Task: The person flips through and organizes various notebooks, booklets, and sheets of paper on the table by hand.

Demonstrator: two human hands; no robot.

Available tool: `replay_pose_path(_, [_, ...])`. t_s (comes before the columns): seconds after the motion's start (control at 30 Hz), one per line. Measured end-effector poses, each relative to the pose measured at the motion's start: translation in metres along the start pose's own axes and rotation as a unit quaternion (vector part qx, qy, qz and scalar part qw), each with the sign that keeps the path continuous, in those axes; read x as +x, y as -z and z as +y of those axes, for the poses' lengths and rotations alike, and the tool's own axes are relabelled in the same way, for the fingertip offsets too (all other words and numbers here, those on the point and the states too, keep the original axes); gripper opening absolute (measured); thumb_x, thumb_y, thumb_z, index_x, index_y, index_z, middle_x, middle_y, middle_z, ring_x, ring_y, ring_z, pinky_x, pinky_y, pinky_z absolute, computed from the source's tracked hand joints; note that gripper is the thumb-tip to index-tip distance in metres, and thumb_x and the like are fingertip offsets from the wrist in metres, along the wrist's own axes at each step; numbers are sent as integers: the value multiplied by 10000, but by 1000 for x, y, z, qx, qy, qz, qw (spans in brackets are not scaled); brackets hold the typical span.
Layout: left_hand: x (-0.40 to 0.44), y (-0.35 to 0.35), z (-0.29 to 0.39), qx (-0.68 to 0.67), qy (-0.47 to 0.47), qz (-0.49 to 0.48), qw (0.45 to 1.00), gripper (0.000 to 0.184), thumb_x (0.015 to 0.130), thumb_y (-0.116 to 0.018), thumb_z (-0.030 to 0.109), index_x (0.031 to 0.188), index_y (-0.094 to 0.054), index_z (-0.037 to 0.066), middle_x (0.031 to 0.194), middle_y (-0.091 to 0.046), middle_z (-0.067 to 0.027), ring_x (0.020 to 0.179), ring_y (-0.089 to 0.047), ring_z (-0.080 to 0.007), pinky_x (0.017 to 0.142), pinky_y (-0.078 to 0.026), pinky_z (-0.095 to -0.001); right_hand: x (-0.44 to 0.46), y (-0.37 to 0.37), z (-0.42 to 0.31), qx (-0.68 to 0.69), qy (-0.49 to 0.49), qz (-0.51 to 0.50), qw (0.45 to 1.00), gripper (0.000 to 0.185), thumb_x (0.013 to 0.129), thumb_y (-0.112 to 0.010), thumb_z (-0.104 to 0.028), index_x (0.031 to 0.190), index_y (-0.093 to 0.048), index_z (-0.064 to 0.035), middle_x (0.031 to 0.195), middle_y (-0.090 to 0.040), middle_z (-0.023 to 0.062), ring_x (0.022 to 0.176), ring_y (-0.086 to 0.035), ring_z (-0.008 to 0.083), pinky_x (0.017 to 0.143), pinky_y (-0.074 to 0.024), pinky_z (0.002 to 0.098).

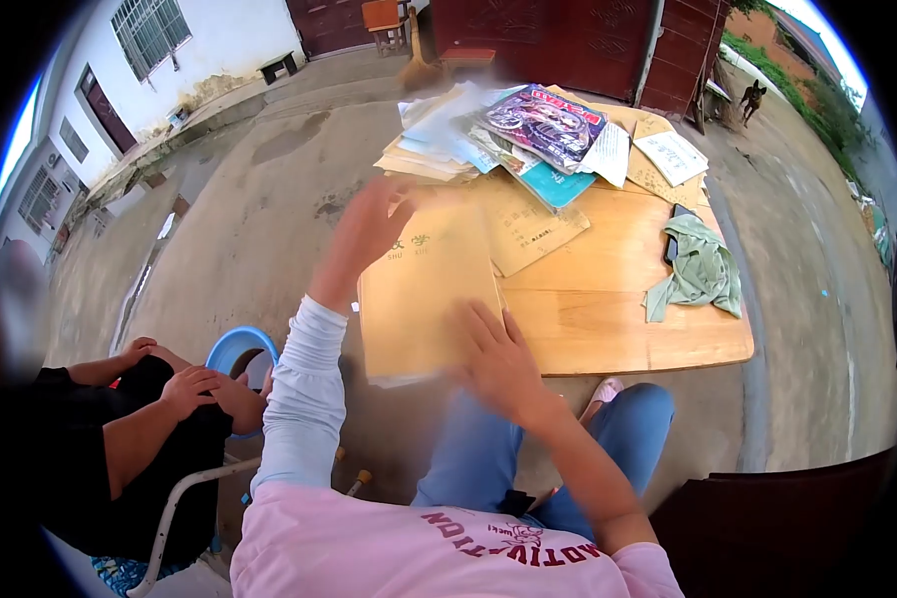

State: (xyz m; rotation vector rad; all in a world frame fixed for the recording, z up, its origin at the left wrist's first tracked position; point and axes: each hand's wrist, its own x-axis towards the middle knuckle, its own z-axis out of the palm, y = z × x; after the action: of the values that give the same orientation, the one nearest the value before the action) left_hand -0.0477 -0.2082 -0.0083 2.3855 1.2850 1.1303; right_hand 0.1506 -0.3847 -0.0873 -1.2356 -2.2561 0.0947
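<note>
A tan exercise book (429,299) with "SHU XUE" on its cover lies at the table's left edge, partly overhanging it, with white page edges showing beneath. My left hand (374,224) is over its upper left part, fingers curved and apart, blurred at the tips. My right hand (498,364) rests on its lower right edge, fingers spread. Another tan booklet (538,224) lies just beyond it. Behind are a pile of papers (429,149), a purple magazine (543,125) and a teal book (558,186).
On the wooden table (608,319), a green cloth (703,269) lies partly over a dark phone (671,249) at the right. A white booklet (671,156) is at the back right. A seated person (149,429) and a blue basin (239,349) are at the left.
</note>
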Motion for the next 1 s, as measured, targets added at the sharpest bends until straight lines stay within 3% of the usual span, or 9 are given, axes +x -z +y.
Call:
replay_pose_path(0.27, [122, -85, -71, -4, 22, -53, 998, 369, 848, -653, 198, 1161, -581, 16, 1107, -632, -154, 1004, -621, -276, 870, -494, -378, -4, 52, 67, 181, -62, 92, 977, 425, 898, -561, -174, 1298, -489, -52, 1326, -483, 164, 1255, -434, 342, 1048, -354, 428])
replay_pose_path(0.37, [145, -110, -51, 87, -9, 4, 996, 469, 819, -628, 218, 1251, -526, 67, 1232, -562, -179, 1099, -572, -337, 909, -471, -417, 10, 69, 111, 107, -94, 134, 981, 341, 881, -573, -106, 1210, -531, -28, 1205, -552, 159, 1150, -509, 334, 954, -431, 398])
replay_pose_path(0.5, [190, -135, -45, 135, 65, 12, 989, 524, 831, -619, 307, 1296, -501, 97, 1302, -512, -169, 1180, -517, -344, 987, -418, -438, 29, 53, 172, 102, -149, 192, 965, 279, 859, -575, -64, 1134, -555, -25, 1114, -569, 157, 1048, -540, 338, 870, -461, 407])
replay_pose_path(0.6, [217, -145, -38, 119, 46, -58, 990, 620, 823, -633, 387, 1350, -464, 110, 1350, -486, -155, 1230, -481, -336, 1020, -385, -456, 35, 42, 193, 113, -184, 207, 954, 263, 845, -578, -48, 1107, -563, -29, 1066, -572, 154, 981, -549, 353, 826, -465, 413])
replay_pose_path(0.67, [217, -160, -19, 131, -20, -170, 976, 829, 728, -701, 502, 1421, -393, 168, 1419, -433, -140, 1331, -382, -298, 1080, -223, -624, 33, 42, 189, 112, -174, 200, 958, 267, 836, -582, -46, 1102, -566, -32, 1044, -571, 157, 952, -549, 366, 808, -464, 416])
replay_pose_path(0.73, [207, -163, 19, 205, -61, -278, 937, 902, 670, -734, 535, 1428, -380, 198, 1433, -422, -123, 1350, -357, -292, 1088, -158, -662, 29, 29, 200, 115, -177, 226, 951, 271, 826, -581, -38, 1097, -573, -31, 1035, -571, 164, 958, -547, 373, 811, -466, 418])
replay_pose_path(0.77, [204, -177, 19, 282, -79, -264, 919, 835, 725, -711, 473, 1437, -364, 210, 1449, -412, -95, 1356, -351, -274, 1094, -174, -648, 26, 23, 206, 115, -176, 237, 948, 273, 821, -581, -35, 1094, -576, -31, 1031, -571, 168, 961, -545, 377, 813, -467, 420])
replay_pose_path(0.9, [200, -194, 23, 267, -137, -229, 926, 617, 848, -609, 311, 1417, -398, 201, 1442, -425, -100, 1317, -414, -269, 1088, -282, -566, 28, 31, 195, 146, -192, 250, 938, 223, 827, -547, -3, 1047, -540, -39, 996, -566, 178, 940, -561, 344, 793, -472, 422])
replay_pose_path(1.0, [211, -182, 30, 134, -53, -280, 949, 595, 847, -598, 267, 1407, -413, 184, 1433, -436, -104, 1298, -440, -280, 1092, -295, -536, 28, 27, 198, 124, -187, 264, 938, 216, 825, -544, 6, 1036, -536, -41, 986, -563, 174, 913, -568, 336, 766, -474, 418])
